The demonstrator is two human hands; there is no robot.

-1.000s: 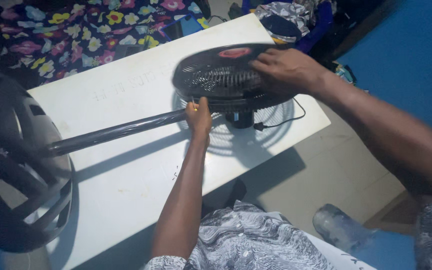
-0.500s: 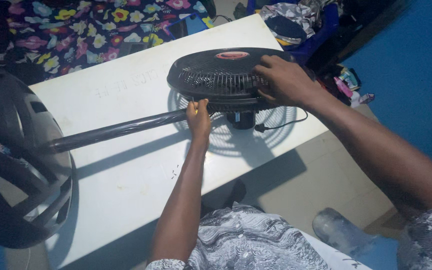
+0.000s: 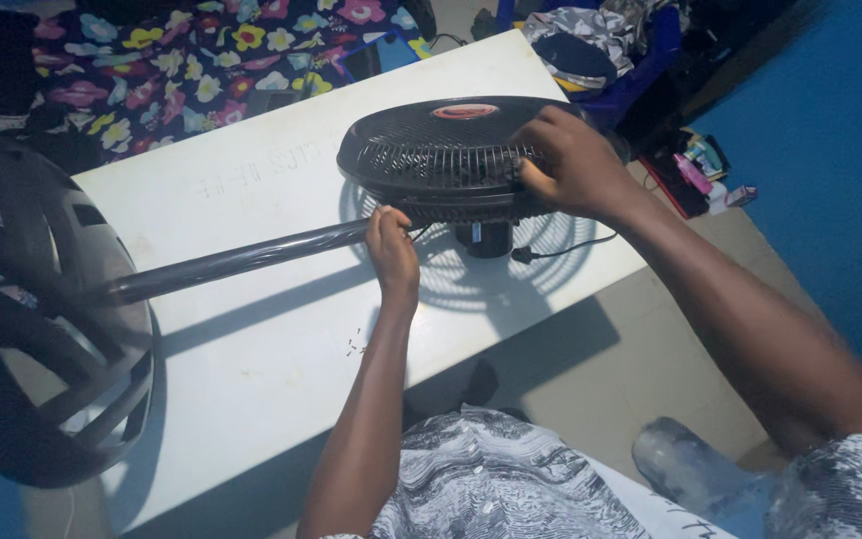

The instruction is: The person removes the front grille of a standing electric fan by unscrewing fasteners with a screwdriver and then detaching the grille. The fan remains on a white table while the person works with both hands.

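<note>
A standing fan lies on its side across the white counter (image 3: 251, 379); its black grille head (image 3: 441, 160) rests near the counter's far right corner, and its dark pole (image 3: 241, 262) runs leftward to the round base (image 3: 42, 329) hanging over the left edge. The right hand (image 3: 576, 165) is curled over the grille's right rim, fingers closed on it; the left hand (image 3: 393, 252) is wrapped about the pole's upper end, just under the grille. A floral cloth (image 3: 152, 70) lies beyond the counter; a clear plastic bottle (image 3: 690, 474) sits on the floor by the person's right arm.
</note>
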